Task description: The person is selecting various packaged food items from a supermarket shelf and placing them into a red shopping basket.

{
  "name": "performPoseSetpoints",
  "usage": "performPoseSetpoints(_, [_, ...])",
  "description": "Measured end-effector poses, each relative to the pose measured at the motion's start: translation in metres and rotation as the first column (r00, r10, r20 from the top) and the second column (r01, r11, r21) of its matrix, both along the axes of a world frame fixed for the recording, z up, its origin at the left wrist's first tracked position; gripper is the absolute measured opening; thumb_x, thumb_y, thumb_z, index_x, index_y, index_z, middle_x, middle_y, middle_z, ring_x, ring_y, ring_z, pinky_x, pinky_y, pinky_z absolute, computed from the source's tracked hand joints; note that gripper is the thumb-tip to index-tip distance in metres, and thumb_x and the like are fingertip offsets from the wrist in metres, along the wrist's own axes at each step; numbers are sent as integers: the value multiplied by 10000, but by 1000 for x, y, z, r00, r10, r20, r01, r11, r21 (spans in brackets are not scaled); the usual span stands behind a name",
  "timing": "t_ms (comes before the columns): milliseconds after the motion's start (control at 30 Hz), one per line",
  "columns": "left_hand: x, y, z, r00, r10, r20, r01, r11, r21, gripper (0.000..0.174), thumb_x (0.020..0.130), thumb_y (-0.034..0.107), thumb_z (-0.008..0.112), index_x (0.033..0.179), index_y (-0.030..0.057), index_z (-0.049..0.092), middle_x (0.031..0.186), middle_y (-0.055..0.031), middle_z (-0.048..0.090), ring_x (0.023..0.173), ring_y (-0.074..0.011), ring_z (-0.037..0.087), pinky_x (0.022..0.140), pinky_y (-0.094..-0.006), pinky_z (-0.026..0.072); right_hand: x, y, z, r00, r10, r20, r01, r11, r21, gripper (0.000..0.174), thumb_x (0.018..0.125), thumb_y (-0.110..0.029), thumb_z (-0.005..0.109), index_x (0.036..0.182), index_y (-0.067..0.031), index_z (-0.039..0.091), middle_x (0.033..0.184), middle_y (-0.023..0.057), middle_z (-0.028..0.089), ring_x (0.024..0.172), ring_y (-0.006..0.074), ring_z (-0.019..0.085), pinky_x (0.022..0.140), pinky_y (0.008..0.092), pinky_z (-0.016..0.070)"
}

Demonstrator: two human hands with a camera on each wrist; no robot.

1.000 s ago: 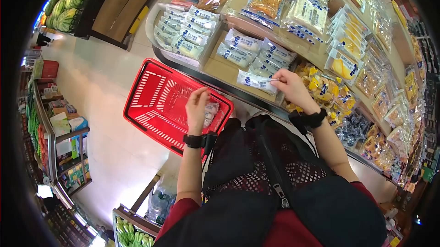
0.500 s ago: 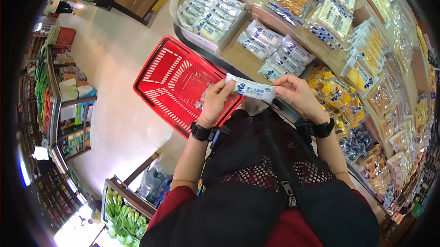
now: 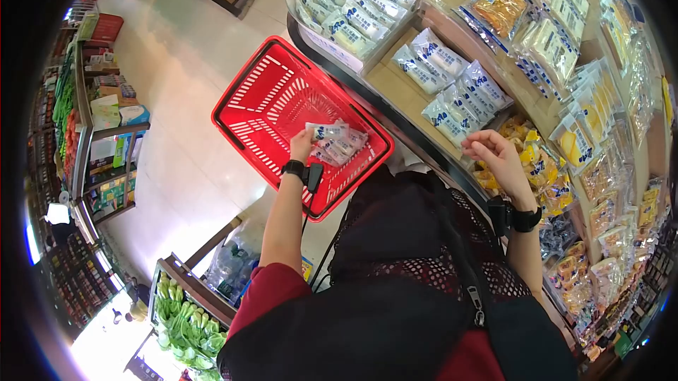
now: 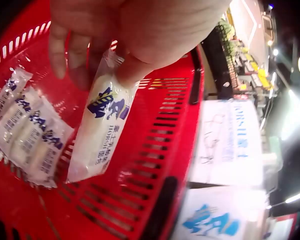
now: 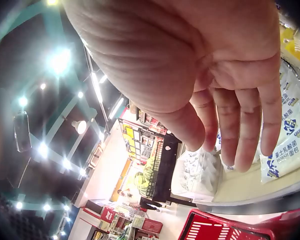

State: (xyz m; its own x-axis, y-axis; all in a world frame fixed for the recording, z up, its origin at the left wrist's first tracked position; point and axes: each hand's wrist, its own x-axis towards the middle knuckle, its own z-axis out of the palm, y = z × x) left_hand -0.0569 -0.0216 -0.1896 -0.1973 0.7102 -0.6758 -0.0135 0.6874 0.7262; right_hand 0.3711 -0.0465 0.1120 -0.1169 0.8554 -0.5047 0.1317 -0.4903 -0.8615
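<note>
Inside the red basket [image 3: 258,148], my left hand [image 3: 301,146] pinches one end of a white wrapped bread packet [image 3: 326,131]. The left wrist view shows that packet [image 4: 102,125] hanging from thumb and fingers [image 4: 135,35], beside several similar packets [image 4: 32,132] lying in the basket. Over the front edge of the display, my right hand [image 3: 500,162] holds nothing, its fingers loosely bent. Just beyond its fingertips are white packets [image 3: 452,116] in a cardboard compartment. In the right wrist view the hand [image 5: 210,75] has its fingers extended near the packets [image 5: 290,142].
A bin of upright white packets [image 3: 349,17] stands at the display's corner. Yellow-wrapped items [image 3: 547,169] and flat bread packs [image 3: 597,123] lie to the right. A crate of green vegetables [image 3: 187,324] is at the lower left. The display's dark edge [image 3: 395,123] runs beside the basket.
The packet that both hands held between them is now in the left hand alone, lowered into the basket. The right hand let go and moved right. The head view shifted.
</note>
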Motion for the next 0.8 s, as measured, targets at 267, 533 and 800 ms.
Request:
performPoseSetpoints(267, [5,-18,-141,795,-502,-341,452,865,-219,391,817,401,522,868,34,647,829,-206,651,815,-345,638,777,-452,472,11,-8,13,994,-38,101,40,999,-22,195,913,-123,543,1040,22,569,957,56,636,901,119,601,793,261,482])
performPoseSetpoints(533, [33,3,-100,694,-491,-527,386,871,-304,634,773,264,612,1299,-7,385,1161,-294,539,1089,-395,533,943,-413,411,3,13,-36,664,41,747,-360,893,271,208,802,-87,610,988,2,583,910,151,608,882,298,586,772,366,474])
performPoseSetpoints(800, [63,-6,-65,742,-296,-601,247,955,-164,676,749,224,658,1321,28,357,1244,-319,431,1196,-411,399,1015,-421,332,17,39,-119,221,91,971,-569,821,52,283,682,-173,715,884,-19,590,892,135,595,906,292,572,747,400,479])
